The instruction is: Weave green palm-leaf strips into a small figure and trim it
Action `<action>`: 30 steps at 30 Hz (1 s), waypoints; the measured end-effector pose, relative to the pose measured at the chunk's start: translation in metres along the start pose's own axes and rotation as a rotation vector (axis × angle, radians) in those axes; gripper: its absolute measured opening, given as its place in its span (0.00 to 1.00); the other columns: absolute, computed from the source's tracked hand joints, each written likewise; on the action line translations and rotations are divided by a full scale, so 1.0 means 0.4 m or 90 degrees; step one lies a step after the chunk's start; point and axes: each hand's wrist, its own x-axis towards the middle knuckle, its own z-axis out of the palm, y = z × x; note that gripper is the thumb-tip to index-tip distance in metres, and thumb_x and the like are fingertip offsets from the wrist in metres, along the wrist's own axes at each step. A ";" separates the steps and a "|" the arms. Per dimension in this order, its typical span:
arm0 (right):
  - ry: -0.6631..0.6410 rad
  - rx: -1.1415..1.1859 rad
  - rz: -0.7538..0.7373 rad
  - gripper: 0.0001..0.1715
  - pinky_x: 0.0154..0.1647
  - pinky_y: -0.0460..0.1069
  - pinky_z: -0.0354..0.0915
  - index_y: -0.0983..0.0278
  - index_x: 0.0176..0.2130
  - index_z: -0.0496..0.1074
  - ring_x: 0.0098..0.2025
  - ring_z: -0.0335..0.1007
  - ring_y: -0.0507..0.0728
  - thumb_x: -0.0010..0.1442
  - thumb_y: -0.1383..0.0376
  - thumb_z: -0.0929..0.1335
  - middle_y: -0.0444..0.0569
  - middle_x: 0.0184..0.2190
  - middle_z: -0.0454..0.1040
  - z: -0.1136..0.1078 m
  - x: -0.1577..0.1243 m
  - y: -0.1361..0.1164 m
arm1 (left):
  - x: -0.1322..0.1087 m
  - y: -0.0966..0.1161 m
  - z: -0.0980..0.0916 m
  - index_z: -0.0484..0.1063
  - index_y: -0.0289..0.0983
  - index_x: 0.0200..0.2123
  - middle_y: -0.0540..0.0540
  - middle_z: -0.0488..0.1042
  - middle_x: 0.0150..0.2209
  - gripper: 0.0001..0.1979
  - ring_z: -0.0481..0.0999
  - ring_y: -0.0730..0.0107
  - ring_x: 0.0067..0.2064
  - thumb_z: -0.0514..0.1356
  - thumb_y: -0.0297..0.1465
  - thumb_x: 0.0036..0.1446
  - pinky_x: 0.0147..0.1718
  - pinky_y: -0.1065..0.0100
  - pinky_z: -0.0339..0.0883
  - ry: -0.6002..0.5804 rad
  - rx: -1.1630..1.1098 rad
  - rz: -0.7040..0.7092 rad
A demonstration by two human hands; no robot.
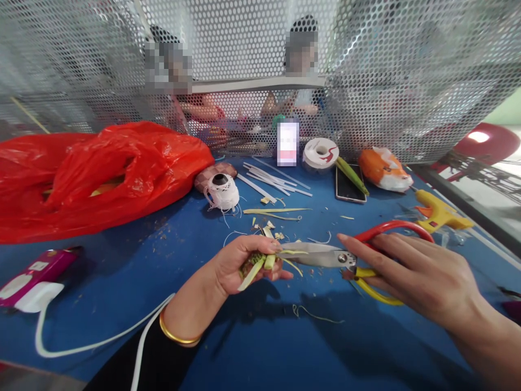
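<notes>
My left hand [244,260], with a gold bangle at the wrist, is closed around a small bundle of yellow-green leaf strips [257,267]; much of it is hidden by the fingers. My right hand [423,277] grips a pair of scissors [325,255] with one red and one yellow handle. The blades point left and their tips reach the strips beside my left thumb. Whether they touch a strip I cannot tell. Leaf scraps [279,235] and two longer yellow strips [277,210] lie on the blue table just beyond.
A red plastic bag [163,163] fills the back left. White sticks [272,179], a thread ball [223,193], a ribbon spool [321,153], a phone [350,187], an orange tissue pack [385,169] and a yellow glue gun [442,210] stand around. A white cable [101,345] runs by my left arm.
</notes>
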 end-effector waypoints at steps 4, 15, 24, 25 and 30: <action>-0.010 0.003 0.001 0.21 0.24 0.48 0.58 0.65 0.59 0.64 0.27 0.64 0.53 0.69 0.63 0.60 0.45 0.29 0.68 -0.005 0.004 0.001 | -0.001 0.002 -0.002 0.73 0.32 0.24 0.48 0.73 0.18 0.06 0.71 0.73 0.21 0.60 0.29 0.45 0.47 0.57 0.67 0.011 0.013 0.014; -0.010 0.037 0.004 0.22 0.24 0.48 0.58 0.65 0.60 0.64 0.26 0.63 0.53 0.68 0.66 0.60 0.46 0.28 0.70 -0.007 0.001 0.001 | -0.002 0.004 -0.003 0.74 0.32 0.24 0.49 0.72 0.17 0.04 0.71 0.73 0.21 0.61 0.28 0.44 0.47 0.57 0.66 0.025 0.011 0.029; -0.012 0.016 -0.012 0.21 0.24 0.48 0.58 0.66 0.59 0.65 0.26 0.65 0.53 0.68 0.65 0.60 0.45 0.29 0.71 -0.010 0.003 0.001 | -0.005 0.004 -0.002 0.73 0.31 0.24 0.50 0.71 0.18 0.03 0.71 0.73 0.21 0.61 0.27 0.44 0.49 0.54 0.66 0.030 0.000 0.033; -0.013 0.017 -0.012 0.21 0.24 0.48 0.58 0.66 0.58 0.65 0.26 0.65 0.52 0.69 0.65 0.60 0.45 0.29 0.71 -0.011 0.004 0.001 | -0.005 0.005 -0.002 0.73 0.31 0.24 0.50 0.71 0.18 0.03 0.71 0.74 0.21 0.61 0.27 0.44 0.49 0.55 0.66 0.030 -0.004 0.035; -0.029 0.028 0.000 0.21 0.23 0.47 0.59 0.65 0.58 0.64 0.25 0.65 0.52 0.70 0.62 0.58 0.45 0.29 0.71 -0.006 0.003 -0.004 | -0.006 0.008 0.000 0.73 0.31 0.24 0.48 0.72 0.18 0.04 0.71 0.73 0.21 0.61 0.27 0.44 0.47 0.57 0.67 0.017 0.002 0.036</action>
